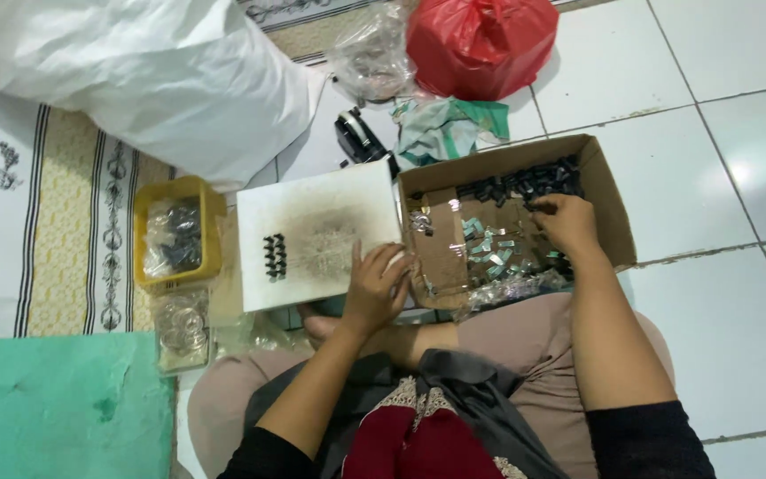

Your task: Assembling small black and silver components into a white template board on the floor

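My left hand (378, 282) rests on the near right corner of a white board (312, 232) smudged grey in the middle, fingers curled around a small pale piece. A short row of small black parts (275, 256) stands on the board's left side. My right hand (567, 222) reaches into an open cardboard box (609, 191), fingers bent down among the small parts there. Inside the box lie a heap of black parts (525, 184) along the far side and scattered pale green pieces (488, 244) in the middle.
A yellow tub (212, 217) with bagged dark parts sits left of the board, a clear container (183, 328) below it. A big white bag (144, 71), a red bag (480, 40), a clear bag (372, 58) and a black tool (356, 137) lie beyond. Green foam (55, 404) is at the lower left.
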